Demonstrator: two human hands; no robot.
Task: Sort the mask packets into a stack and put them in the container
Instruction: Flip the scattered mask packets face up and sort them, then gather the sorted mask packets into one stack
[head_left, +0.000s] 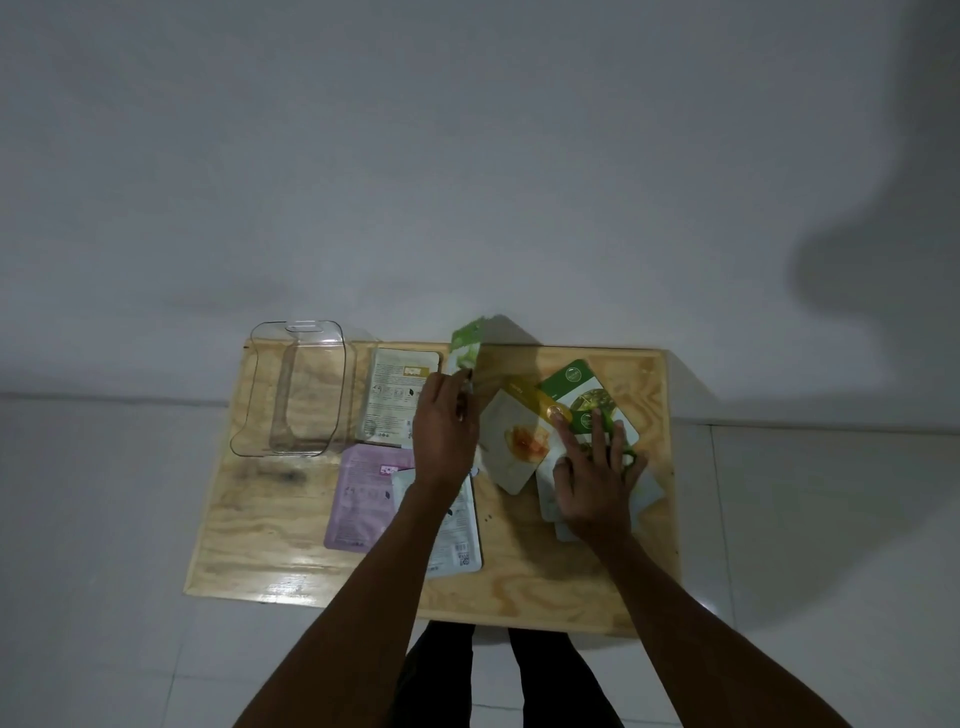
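My left hand holds a light green mask packet upright above the table's far edge. My right hand lies flat, fingers spread, on a loose pile of packets at the right; among them are a yellow-banded packet and a dark green one. A beige packet lies beside the clear plastic container, which stands at the far left with nothing in it. A lilac packet and a pale grey packet lie under my left forearm.
The wooden table stands on a white tiled floor against a white wall. My legs show below the table's near edge.
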